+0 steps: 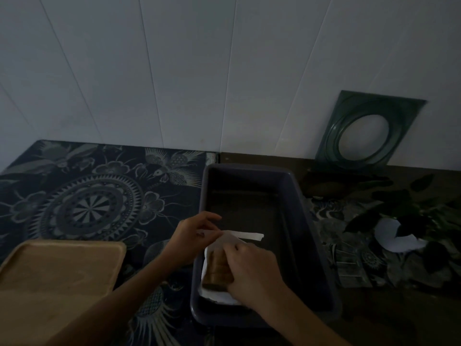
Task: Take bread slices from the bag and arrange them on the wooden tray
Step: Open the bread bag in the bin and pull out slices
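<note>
A clear bread bag (pixel 219 294) with several brown slices (pixel 216 268) stacked inside lies at the near left end of a dark plastic bin (pixel 309 245). My left hand (pixel 192 236) pinches the bag's open top edge. The fingers of my right hand (pixel 252 270) are closed on the bag and the slices from the right. The wooden tray (pixel 57 270) lies at the lower left, apart from the bin, with nothing on it.
A dark patterned cloth (pixel 94 196) covers the table. A green square frame with a round hole (pixel 369 131) leans on the white wall at the back right. Dark leaves and a white paper scrap (pixel 396 236) lie right of the bin.
</note>
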{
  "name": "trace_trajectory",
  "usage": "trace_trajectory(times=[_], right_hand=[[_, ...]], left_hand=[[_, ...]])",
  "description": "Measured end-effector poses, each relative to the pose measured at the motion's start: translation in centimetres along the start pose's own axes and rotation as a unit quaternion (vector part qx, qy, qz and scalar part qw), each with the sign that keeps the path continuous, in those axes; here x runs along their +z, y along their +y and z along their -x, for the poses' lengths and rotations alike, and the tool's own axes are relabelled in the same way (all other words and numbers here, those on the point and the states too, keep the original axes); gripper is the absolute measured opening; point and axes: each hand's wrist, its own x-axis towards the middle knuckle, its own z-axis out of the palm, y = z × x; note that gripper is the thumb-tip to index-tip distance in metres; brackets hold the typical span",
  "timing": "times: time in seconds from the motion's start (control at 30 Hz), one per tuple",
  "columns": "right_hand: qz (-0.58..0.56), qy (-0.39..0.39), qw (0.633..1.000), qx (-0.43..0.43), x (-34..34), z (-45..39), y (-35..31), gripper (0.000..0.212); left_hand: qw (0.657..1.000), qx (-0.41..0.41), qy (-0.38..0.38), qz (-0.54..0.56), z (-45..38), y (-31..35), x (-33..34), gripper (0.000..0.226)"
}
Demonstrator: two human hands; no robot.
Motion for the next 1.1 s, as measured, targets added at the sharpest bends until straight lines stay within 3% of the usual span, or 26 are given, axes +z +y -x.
trace_trajectory(times=[0.47,0.57,0.63,0.77,0.9,1.1], right_hand=[[-0.115,0.007,0.993,-0.001,-9.5,1.2,5.3,0.063],[-0.165,0.001,0.986,-0.009,-11.2,0.6,6.3,0.065],[-0.202,0.004,0.979,-0.019,-12.1,-0.1,7.0,0.055],[-0.277,0.01,0.96,-0.028,-13.4,-1.4,7.8,0.044],[-0.375,-0.012,0.927,-0.011,-13.5,-2.8,8.3,0.047],[-0.485,-0.051,0.873,0.007,-12.5,-4.7,8.8,0.049]], left_hand=[[0.999,-0.009,-0.049,-0.018,0.4,0.9,-1.0,0.044],[0.996,0.011,-0.083,0.008,0.8,1.6,-1.6,0.058],[0.992,0.038,-0.118,0.036,0.9,2.1,-2.2,0.077],[0.974,0.048,-0.138,0.172,0.9,3.7,-2.6,0.099],[0.95,0.013,-0.101,0.294,0.9,5.1,-2.3,0.083],[0.929,-0.023,-0.027,0.369,1.2,6.1,-2.5,0.056]])
